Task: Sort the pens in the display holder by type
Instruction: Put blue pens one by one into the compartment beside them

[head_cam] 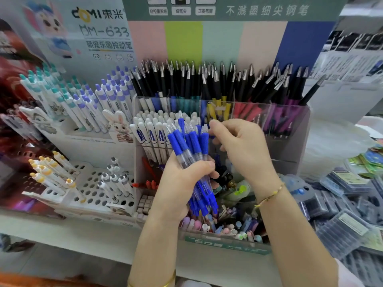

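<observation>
My left hand (182,181) grips a bundle of several blue gel pens (191,154) with clear barrels, tilted up and to the left over the clear display holder (290,150). My right hand (242,146) reaches in from the right, its thumb and fingers curled at the top ends of the blue pens near the yellow pens (217,108). White capped pens (151,137) stand in the holder's left compartment. Black pens with silver tips (207,79) fill the back row. Mixed pastel pens (228,224) lie in the front compartment below my hands.
A white rack with purple and teal click pens (87,100) stands at the left, and a perforated stand with yellow and grey topped pens (83,183) sits below it. Packs in clear plastic (342,204) are piled at the right. The shelf edge (62,230) runs along the front.
</observation>
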Available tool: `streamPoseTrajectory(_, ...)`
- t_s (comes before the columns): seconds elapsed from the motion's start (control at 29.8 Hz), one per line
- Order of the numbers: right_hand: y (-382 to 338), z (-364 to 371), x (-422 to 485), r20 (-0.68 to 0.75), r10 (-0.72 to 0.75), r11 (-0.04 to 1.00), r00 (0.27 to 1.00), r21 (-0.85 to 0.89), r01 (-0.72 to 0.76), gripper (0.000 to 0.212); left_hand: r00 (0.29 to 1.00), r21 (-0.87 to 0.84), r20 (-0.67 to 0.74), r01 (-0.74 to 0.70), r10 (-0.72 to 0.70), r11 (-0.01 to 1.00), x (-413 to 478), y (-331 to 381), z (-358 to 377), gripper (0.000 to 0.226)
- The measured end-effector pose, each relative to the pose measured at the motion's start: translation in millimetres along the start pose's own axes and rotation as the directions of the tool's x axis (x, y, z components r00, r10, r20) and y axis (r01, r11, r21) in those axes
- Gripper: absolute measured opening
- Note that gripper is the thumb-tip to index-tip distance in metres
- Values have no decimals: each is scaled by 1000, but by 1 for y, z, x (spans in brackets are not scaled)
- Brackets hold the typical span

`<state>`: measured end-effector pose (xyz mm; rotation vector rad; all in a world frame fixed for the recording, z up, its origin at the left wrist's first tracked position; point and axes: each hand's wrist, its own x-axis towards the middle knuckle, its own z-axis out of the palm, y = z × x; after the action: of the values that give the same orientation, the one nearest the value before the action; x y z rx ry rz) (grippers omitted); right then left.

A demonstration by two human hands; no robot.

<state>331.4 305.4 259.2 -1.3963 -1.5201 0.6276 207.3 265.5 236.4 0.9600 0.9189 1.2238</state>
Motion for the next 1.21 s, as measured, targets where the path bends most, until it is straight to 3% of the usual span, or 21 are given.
streamPoseTrajectory(0.1,-5,-2,-4,238,89,954,967,260,-152,27,1000,-13,1,7,-7,1000,1,2,2,40)
streamPoseTrajectory(0.27,-9,-5,-2,258,80,930,963,329,-166,17,999,-16,-34,-18,17,1000,1,5,1,27)
streamPoseTrajectory(0.4,-12,5,-2,175,129,885,976,423,-193,15,994,-56,-94,-60,55,997,3,10,4,30)
streamPoseTrajectory(0.54,-13,21,-1,-45,-2,973,999,231,13,21,964,-37,-232,-145,133,989,8,6,12,23)
streamPoseTrajectory(0.64,-12,31,-3,-163,-43,967,986,242,83,19,953,-60,-256,-180,159,982,9,4,17,16)
streamPoseTrajectory(0.91,-5,33,-4,-123,135,864,983,500,-56,16,917,-135,-377,-194,131,972,7,5,22,25)
streamPoseTrajectory(1.04,-1,37,-3,-264,202,860,943,509,-42,19,893,-150,-423,-236,153,960,5,7,25,28)
streamPoseTrajectory(1.21,-1,43,-3,-291,254,816,923,576,-42,17,882,-157,-430,-281,191,947,6,8,24,44)
